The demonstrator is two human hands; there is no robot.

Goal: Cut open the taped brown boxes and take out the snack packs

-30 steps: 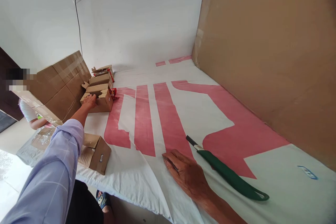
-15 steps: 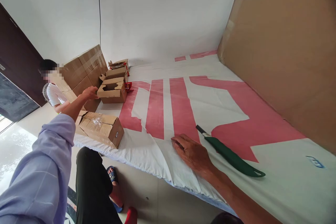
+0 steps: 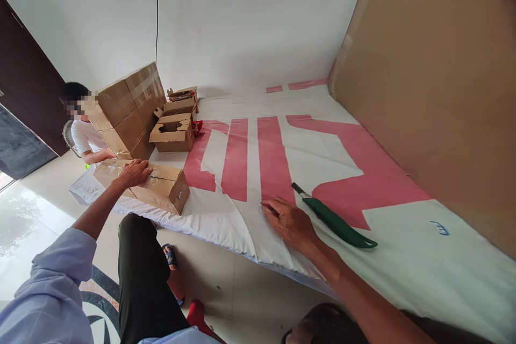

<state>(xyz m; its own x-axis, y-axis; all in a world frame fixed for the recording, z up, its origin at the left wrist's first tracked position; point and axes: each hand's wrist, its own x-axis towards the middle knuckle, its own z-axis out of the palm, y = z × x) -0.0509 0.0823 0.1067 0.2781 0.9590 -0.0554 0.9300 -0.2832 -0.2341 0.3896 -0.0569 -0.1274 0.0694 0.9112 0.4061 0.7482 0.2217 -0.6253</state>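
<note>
Fingers of the left hand [image 3: 135, 172] lie spread and flat on the taped top of a long brown cardboard box [image 3: 155, 187]; the palm hides part of the lid. The box lies at the near edge of the white-and-red cloth-covered platform [image 3: 242, 226], its long axis running left to right, one end overhanging. The right hand [image 3: 291, 221] rests flat, fingers slightly apart, gripping nothing, just beside a green-handled knife [image 3: 332, 217] pointing away. Open cloth lies between the hands.

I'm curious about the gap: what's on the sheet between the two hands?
Head view: only bare white sheet with red stripes lies between the left hand, resting on a taped box, and the right hand.
</note>
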